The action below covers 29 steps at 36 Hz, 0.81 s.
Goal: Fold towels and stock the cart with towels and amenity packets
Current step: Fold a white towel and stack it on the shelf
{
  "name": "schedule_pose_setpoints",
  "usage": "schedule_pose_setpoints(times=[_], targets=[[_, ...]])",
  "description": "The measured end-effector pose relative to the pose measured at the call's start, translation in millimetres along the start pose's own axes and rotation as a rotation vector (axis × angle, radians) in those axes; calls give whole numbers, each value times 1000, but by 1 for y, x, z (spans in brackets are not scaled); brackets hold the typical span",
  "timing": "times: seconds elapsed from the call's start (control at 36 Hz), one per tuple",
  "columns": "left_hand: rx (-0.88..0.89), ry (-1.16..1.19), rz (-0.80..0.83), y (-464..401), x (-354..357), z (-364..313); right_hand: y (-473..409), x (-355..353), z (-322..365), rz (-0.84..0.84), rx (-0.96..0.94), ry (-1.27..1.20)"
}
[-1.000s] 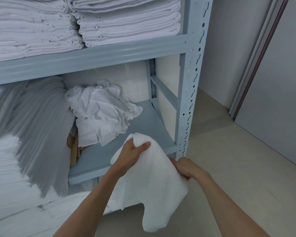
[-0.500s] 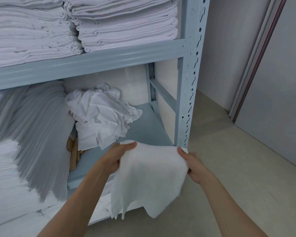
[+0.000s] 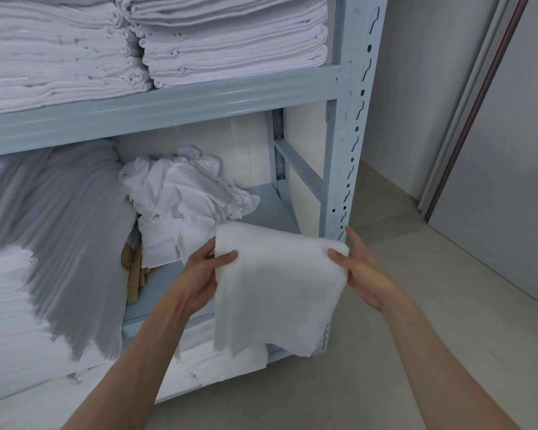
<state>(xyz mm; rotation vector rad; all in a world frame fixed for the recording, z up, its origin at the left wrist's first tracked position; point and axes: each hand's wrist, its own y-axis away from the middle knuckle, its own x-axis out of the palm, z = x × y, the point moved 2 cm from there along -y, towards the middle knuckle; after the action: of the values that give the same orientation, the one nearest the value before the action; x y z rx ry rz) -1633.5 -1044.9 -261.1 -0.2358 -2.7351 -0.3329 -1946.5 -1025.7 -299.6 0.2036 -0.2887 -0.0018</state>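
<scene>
A white towel (image 3: 277,287) hangs spread between my hands in front of the grey-blue metal shelf unit (image 3: 345,150). My left hand (image 3: 204,274) pinches its upper left corner with the thumb on the front. My right hand (image 3: 359,268) pinches the upper right corner beside the shelf's upright post. The towel's top edge is stretched nearly flat and its lower part droops loose over the lower shelf edge.
Folded white towel stacks (image 3: 224,38) fill the top shelf. A crumpled white cloth pile (image 3: 180,206) sits on the middle shelf, with leaning folded linens (image 3: 59,237) at its left and brown pieces (image 3: 134,274) beneath. Bare floor (image 3: 448,305) and a wall panel lie to the right.
The towel went from bunched in my left hand to spread wide. My hands moved apart, each now at a top corner, and the towel's top edge rose slightly.
</scene>
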Motion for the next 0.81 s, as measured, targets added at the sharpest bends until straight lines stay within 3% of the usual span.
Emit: schedule_pose_setpoints(times=[0.11, 0.31, 0.44, 0.56, 0.69, 0.81], targets=[[99, -292, -91, 1, -3, 1, -1, -1, -3, 39, -64, 147], [138, -455, -326, -3, 0, 1, 0, 6, 15, -163, -242, 512], [165, -464, -208, 0, 6, 3, -3, 7, 21, -259, -333, 654], [142, -549, -154, 0, 7, 4, 1, 6, 23, -187, -273, 628], [194, -1081, -111, -2, 9, 4, 3, 6, 22, 37, -128, 883], [319, -1289, -186, -6, 13, 7, -4, 6, 15, -5, -111, 1047]])
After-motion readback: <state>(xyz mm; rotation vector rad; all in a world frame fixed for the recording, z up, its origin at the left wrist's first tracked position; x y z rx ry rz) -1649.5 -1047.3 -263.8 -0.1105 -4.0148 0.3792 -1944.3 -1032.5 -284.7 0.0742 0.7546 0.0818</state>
